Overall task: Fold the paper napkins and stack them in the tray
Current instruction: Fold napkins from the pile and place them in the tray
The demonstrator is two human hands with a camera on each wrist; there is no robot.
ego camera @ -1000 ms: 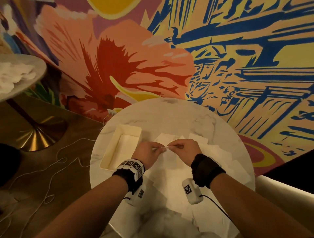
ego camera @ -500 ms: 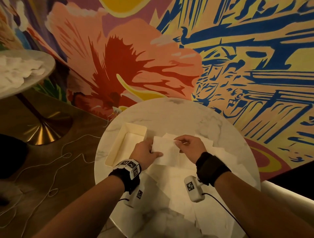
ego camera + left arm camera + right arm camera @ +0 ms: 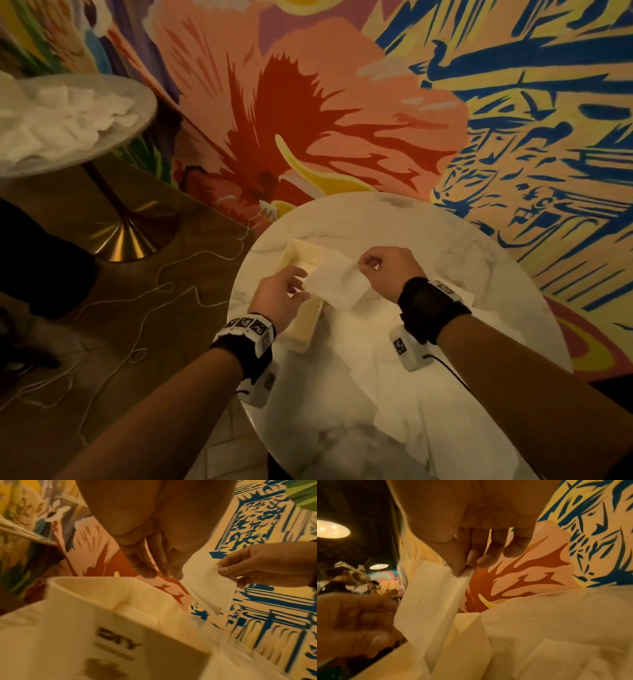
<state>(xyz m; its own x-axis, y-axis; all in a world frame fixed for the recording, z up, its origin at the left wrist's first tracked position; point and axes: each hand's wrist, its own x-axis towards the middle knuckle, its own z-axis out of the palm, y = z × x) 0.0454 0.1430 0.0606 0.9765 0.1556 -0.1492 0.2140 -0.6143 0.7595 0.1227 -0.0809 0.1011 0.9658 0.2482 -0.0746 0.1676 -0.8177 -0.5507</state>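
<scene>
I hold the napkin (image 3: 334, 282) in the air between both grips, over the tray's (image 3: 308, 329) right wall. My right hand (image 3: 387, 270) pinches its right edge with thumb and finger; my left hand (image 3: 279, 294) touches the left edge with fingers nearly straight. The tray lies below and to the left, its long axis running away from me, nearer my left hand. Loose napkins (image 3: 428, 377) cover the tabletop (image 3: 376, 219).

restaurant | round marble table (image 3: 428, 240) | painted mural wall (image 3: 342, 102) | ceiling lamps (image 3: 331, 529)
</scene>
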